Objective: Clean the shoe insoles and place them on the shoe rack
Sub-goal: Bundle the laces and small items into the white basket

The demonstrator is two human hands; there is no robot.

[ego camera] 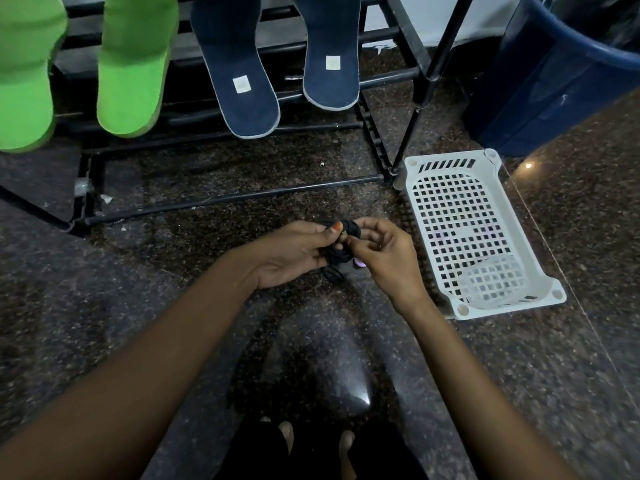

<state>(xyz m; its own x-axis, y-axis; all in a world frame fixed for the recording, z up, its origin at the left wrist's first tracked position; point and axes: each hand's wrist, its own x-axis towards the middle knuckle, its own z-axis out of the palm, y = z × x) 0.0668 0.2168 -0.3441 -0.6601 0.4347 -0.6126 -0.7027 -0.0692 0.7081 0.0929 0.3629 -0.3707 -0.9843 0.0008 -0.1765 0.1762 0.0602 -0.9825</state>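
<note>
While both forearms are reaching forward and converging low over the dark speckled stone floor, the left hand and the right hand are meeting at a small black bundle; whether it is cloth or cord is not clear. The left hand is lying with its palm turned inward, its thumb pressing down on the top of the bundle and its fingers curling underneath it. The right hand is facing it from the other side, wrist bent, with thumb and forefinger pinching the bundle's upper end and the remaining fingers loosely curled below. A loop of the black material is hanging down between the two hands.

Beyond the hands, the black metal tube shoe rack is standing on the floor. Two bright green foam insoles are leaning side by side on its left part, heels pointing down toward the camera. Just to their right, two navy blue fabric insoles with pale edges and small square labels are resting across the bars in the same way.

Beside the rack's right leg, a white perforated plastic basket is sitting on the floor, with a translucent round piece lying in its near end. Behind the basket, a large blue plastic tub is standing.
</note>
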